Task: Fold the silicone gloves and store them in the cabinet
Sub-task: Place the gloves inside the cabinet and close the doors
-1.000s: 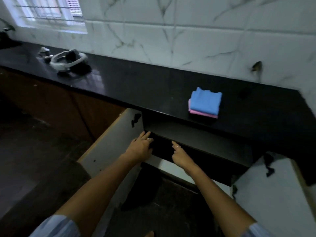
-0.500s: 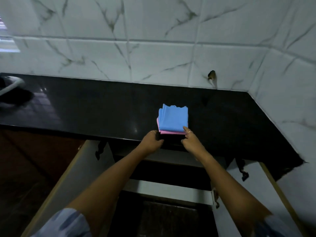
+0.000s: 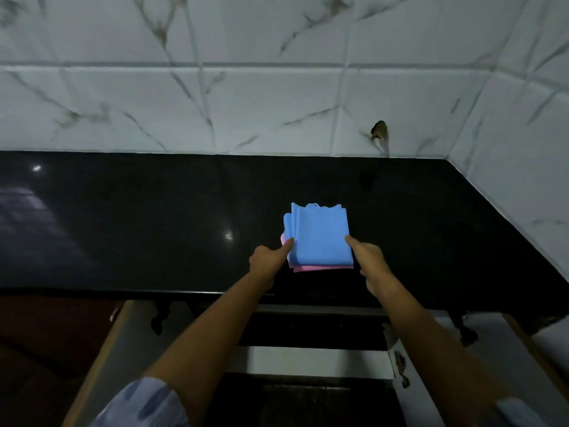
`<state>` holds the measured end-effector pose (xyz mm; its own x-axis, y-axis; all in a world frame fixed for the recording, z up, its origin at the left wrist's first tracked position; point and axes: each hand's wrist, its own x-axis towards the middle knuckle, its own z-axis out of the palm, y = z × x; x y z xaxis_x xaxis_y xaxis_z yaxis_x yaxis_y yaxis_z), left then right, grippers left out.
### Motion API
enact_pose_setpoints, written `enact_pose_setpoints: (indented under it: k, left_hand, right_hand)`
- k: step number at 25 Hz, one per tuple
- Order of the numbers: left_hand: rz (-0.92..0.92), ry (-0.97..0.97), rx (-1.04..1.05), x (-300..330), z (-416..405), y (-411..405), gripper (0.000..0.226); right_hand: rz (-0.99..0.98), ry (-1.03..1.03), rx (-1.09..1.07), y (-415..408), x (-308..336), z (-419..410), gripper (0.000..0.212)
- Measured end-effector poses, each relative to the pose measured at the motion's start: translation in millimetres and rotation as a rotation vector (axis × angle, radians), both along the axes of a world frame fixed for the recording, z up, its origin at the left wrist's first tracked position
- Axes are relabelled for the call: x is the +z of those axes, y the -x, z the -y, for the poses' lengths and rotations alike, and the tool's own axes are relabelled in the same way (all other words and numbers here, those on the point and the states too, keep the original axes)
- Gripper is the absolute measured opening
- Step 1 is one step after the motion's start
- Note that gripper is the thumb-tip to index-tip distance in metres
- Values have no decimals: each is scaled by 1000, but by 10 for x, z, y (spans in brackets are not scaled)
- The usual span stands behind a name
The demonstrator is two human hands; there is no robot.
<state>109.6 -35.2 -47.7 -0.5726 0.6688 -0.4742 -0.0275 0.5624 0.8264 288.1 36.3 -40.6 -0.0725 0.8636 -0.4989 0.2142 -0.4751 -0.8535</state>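
Note:
A folded blue silicone glove (image 3: 320, 234) lies on top of a folded pink glove (image 3: 320, 268), stacked near the front of the black countertop (image 3: 154, 226). My left hand (image 3: 268, 261) touches the stack's left edge with its index finger stretched out. My right hand (image 3: 371, 261) touches the right edge the same way. The other fingers and both thumbs are hidden from view. Below the counter the cabinet (image 3: 311, 331) stands open, its inside dark.
The cabinet's left door (image 3: 101, 349) and right door (image 3: 523, 365) swing out towards me on either side of my arms. A white shelf edge (image 3: 314, 360) crosses the opening. White marble tiles (image 3: 277, 103) back the counter, which ends at a corner on the right.
Both hands rose from the cabinet opening to the counter and now reach further along the two sides of the glove stack. The view has moved in closer.

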Motion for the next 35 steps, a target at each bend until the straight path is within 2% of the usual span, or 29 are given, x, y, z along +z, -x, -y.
enact_pose_setpoints:
  k: [3, 5, 8, 11, 13, 16, 20, 24, 28, 33, 35]
  left_hand:
    - [302, 40, 29, -11, -281, 76, 76]
    - [406, 60, 38, 14, -496, 116, 79]
    - [386, 84, -17, -100, -774, 149, 76]
    - [366, 133, -48, -168, -914, 167, 71]
    - [382, 123, -62, -193, -957, 150, 68]
    - [388, 9, -46, -302, -865, 34, 66]
    - [459, -67, -48, -342, -404, -65, 58]
    - [544, -224, -40, -224, 266, -168, 50]
    - [603, -244, -73, -218, 1009, -238, 47]
    - [680, -194, -29, -685, 1888, -524, 51]
    - [714, -134, -12, -950, 2089, -624, 53]
  right_hand:
    - [-62, 111, 12, 73, -32, -161, 61]
    - [-12, 188, -6, 134, 2, -309, 71]
    - [-28, 254, -9, 166, -9, -541, 86]
    - [-155, 272, 13, 179, -21, -656, 70]
    - [-104, 274, 49, 214, -32, -661, 62]
    - [-43, 294, 90, 181, 6, -640, 57]
    - [-120, 326, 139, 60, 73, -336, 53]
    - [-322, 251, 215, -57, 52, 258, 39]
    - [-454, 252, 378, -282, -115, 731, 28]
    - [-461, 410, 457, -640, -722, 1282, 55]
    - [-433, 470, 491, -743, -1010, 1419, 60]
